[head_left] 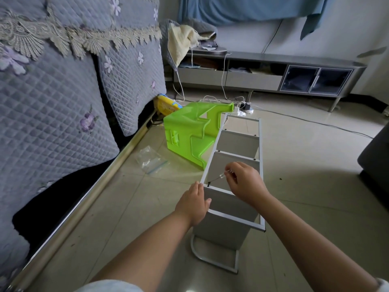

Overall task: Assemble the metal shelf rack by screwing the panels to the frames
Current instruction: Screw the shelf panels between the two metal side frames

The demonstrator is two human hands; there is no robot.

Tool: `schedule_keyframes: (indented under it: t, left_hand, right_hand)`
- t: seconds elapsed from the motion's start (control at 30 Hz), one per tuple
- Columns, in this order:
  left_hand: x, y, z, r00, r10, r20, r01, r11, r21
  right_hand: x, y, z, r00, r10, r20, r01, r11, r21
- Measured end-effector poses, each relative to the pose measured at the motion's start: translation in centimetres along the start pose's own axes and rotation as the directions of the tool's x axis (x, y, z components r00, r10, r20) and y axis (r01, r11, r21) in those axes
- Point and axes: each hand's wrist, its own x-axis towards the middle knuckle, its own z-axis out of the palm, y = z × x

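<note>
The white metal shelf rack [260, 165] lies on its side on the tiled floor, with several panels set between its two frames. My right hand [245, 181] pinches the clear handle of a small screwdriver [219, 177], whose tip sits on a dark screw [208, 183] at the near left corner of a panel. My left hand [193, 204] grips the left frame rail just below that screw, thumb over the panel edge. Black screw heads show at the other panel corners.
A green plastic stool [189, 133] lies tipped against the rack's far left side. A clear plastic bag [150, 159] lies on the floor to the left. A quilted sofa [52, 112] fills the left. Cables and a power strip [245, 107] lie beyond, before a low TV cabinet [273, 74].
</note>
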Motion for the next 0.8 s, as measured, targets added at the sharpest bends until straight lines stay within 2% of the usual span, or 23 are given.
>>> schedule_keyframes:
  t: [0.1,0.2,0.33,0.43,0.53,0.63,0.8]
  left_hand:
    - [-0.1,0.0,0.0,1.0,-0.001,0.002,0.001,1.0,0.004]
    - [-0.2,0.0,0.0,1.0,0.005,-0.005,-0.005,1.0,0.008]
    - [-0.5,0.0,-0.4,0.999,-0.015,0.037,0.014,1.0,0.02]
    - [-0.7,0.0,-0.7,0.997,-0.023,0.079,0.022,1.0,0.023]
    - [-0.8,-0.2,-0.7,0.995,-0.033,0.09,0.031,0.999,0.026]
    - [-0.8,0.0,-0.9,0.995,-0.035,0.093,0.032,0.999,0.038]
    - [-0.7,0.0,-0.9,0.994,-0.041,0.096,0.037,0.998,0.041]
  right_hand:
    - [0.2,-0.3,-0.4,1.0,-0.003,0.02,0.004,1.0,-0.021]
    - [1.4,-0.7,-1.1,0.986,0.007,0.164,0.012,0.993,-0.113]
    - [4.4,-1.8,-1.9,0.913,0.016,0.407,0.096,0.962,-0.255]
    - [6.5,-2.5,-1.8,0.848,0.101,0.521,0.107,0.929,-0.355]
    - [7.6,-3.0,-1.7,0.811,0.197,0.55,0.073,0.9,-0.43]
    - [7.9,-3.4,-1.8,0.809,0.26,0.527,0.022,0.883,-0.469]
    - [7.2,-4.1,-1.8,0.719,0.203,0.664,0.057,0.936,-0.348]
